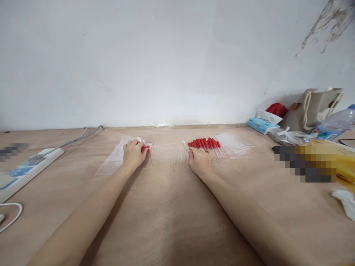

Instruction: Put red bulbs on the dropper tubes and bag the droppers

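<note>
My left hand (133,152) is closed at the left end of a row of clear glass dropper tubes (166,153). Red rubber bulbs (145,148) peek out at its fingertips; how many are in the grip is hidden. At the row's right end, my right hand (200,161) pinches a single glass dropper tube (185,143), tilted up to the left. Just behind that hand lie several droppers with red bulbs (205,142), side by side, glass tips toward me. Clear plastic bags (111,162) lie partly under my left hand, and more plastic bags (234,145) are right of the droppers.
On the left is a white power strip (50,155) with a grey cable. Along the right stand a blue tissue pack (259,125), a beige bag (299,111), a plastic bottle (335,122) and a yellow package (321,147). A white wall (166,74) rises behind the brown-covered table (166,214).
</note>
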`<state>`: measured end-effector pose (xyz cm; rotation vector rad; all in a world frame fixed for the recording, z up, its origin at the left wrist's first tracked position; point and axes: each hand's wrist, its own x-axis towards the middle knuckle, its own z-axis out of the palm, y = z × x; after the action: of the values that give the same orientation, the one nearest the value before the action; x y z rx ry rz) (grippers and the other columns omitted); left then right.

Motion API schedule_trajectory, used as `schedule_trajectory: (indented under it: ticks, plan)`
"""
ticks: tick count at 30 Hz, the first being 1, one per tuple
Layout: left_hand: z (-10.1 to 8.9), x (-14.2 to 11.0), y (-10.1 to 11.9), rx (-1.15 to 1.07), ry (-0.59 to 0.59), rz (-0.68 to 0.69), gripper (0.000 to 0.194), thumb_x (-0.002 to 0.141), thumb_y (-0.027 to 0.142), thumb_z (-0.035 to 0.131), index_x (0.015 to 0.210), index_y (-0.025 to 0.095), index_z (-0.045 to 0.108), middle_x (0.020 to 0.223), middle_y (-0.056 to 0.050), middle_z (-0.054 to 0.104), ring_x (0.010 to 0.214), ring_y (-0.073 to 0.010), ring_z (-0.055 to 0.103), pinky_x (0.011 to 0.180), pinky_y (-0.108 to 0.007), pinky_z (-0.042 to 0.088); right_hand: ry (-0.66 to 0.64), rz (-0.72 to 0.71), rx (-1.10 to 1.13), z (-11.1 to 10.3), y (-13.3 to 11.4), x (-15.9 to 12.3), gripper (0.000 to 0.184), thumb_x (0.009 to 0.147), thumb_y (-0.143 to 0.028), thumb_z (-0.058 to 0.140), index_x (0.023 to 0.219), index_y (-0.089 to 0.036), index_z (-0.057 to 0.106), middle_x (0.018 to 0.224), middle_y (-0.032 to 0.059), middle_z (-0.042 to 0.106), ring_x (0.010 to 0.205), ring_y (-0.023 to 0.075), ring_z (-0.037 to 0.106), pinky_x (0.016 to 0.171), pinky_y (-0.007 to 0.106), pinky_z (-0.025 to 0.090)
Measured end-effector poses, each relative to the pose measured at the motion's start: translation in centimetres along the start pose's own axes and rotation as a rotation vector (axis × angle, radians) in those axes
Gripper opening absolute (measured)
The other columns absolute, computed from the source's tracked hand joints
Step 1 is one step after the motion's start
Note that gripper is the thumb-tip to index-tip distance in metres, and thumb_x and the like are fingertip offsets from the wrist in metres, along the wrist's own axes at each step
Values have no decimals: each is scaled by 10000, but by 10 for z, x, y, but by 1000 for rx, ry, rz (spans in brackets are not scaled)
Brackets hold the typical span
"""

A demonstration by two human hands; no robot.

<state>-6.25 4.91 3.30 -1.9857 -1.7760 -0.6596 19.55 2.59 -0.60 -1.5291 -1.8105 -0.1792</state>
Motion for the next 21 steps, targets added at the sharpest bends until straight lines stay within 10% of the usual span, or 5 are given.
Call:
schedule_trajectory:
  ticks: [6,14,21]
  plan:
    - [-13,-19,20,-336,188,-38,131,789,259,473,860,174,543,843,-57,587,837,-212,531,735,-329,407,51,60,162,-2,0,-1,183,820,-188,381,865,-163,557,846,73,642,792,189,557,807,371,276]
    - [-23,-72,46,-620,51,-31,88,807,230,465,880,191,498,822,-27,619,664,-147,586,619,-269,458,-45,-200,393,-21,8,-29,114,829,-236,404,856,-191,505,775,52,574,735,170,536,660,289,419]
    - [-21,-74,44,-670,29,84,234,855,247,431,1056,188,533,1004,-60,618,921,-180,561,790,-317,440,-119,-322,365,-29,3,-36,226,853,-195,372,1017,-201,528,890,60,607,805,160,555,718,301,399]
